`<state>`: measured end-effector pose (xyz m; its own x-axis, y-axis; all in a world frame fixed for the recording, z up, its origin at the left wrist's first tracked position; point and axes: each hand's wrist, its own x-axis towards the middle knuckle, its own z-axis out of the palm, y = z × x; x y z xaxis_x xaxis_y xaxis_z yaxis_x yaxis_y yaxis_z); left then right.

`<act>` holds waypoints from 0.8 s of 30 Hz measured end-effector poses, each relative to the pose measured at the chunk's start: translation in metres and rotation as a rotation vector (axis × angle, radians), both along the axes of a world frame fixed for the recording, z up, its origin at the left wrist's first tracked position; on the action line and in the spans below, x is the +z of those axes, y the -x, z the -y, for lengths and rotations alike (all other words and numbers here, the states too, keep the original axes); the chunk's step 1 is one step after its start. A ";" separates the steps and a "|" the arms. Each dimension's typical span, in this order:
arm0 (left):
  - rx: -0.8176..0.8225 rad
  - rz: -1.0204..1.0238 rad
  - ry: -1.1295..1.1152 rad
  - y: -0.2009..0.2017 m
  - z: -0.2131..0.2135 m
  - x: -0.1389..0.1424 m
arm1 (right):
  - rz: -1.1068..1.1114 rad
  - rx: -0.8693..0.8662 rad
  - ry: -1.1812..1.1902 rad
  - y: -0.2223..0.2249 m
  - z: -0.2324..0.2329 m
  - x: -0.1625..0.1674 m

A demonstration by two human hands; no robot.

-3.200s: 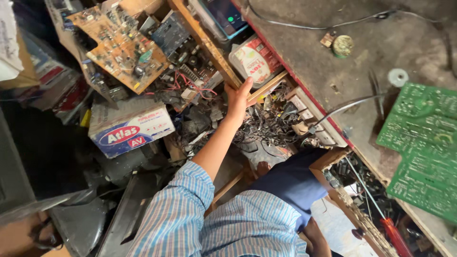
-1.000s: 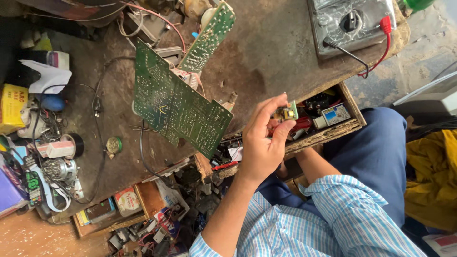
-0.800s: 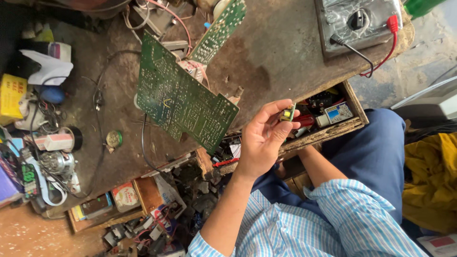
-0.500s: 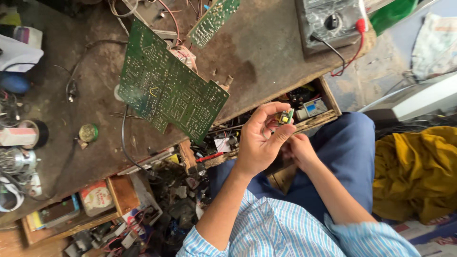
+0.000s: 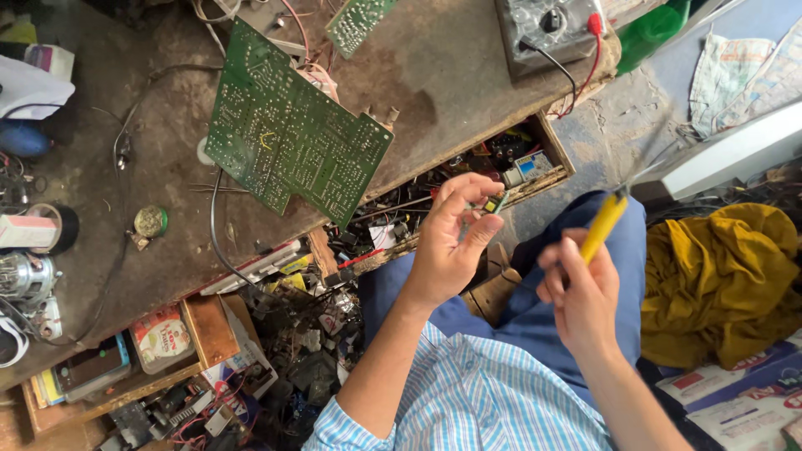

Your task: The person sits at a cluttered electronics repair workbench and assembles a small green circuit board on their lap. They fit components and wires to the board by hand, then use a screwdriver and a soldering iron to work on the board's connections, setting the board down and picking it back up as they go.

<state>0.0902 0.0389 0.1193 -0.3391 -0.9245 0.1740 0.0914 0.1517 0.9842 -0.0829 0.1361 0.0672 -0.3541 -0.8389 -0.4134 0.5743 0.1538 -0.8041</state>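
A: What is your left hand (image 5: 447,250) gripping?

B: A small, dark electronic part with a yellowish face (image 5: 494,203). You have it pinched between thumb and fingertips, raised just off the front edge of the worn brown workbench (image 5: 455,75), over the open wooden drawer of loose parts (image 5: 501,163). Your fingers cover most of it, so what kind of part it is cannot be made out.

A: And your right hand (image 5: 581,296)?

B: It is closed around the yellow handle of a slim tool (image 5: 603,225). The handle is blurred, and the thin metal end fades out against the grey floor, so you cannot tell whether it is a screwdriver or a probe. The tool and the small part are near each other but apart.

A: What lies on the bench?

B: A large green circuit board (image 5: 288,138), solder side up, rests near the front edge, just left of the drawer. A smaller green board (image 5: 357,21) at the far edge is cut off by the top of the frame. So is the grey meter with a round dial (image 5: 551,29) at the far right corner; a red lead and a black lead hang from it.

A: Below the bench?

B: A tangle of wires and scrap on the lower shelf (image 5: 284,351), too cluttered to sort out. Your blue-clad knees hide the floor beneath your hands.
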 end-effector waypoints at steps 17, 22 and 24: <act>0.183 0.390 0.383 0.015 0.012 0.009 | -0.009 0.062 0.196 -0.012 0.076 0.026; 0.156 0.369 0.388 0.022 0.027 0.004 | -0.002 0.012 0.183 -0.009 0.087 0.021; 0.179 0.377 0.399 0.026 0.032 0.002 | 0.011 -0.010 0.171 -0.008 0.091 0.020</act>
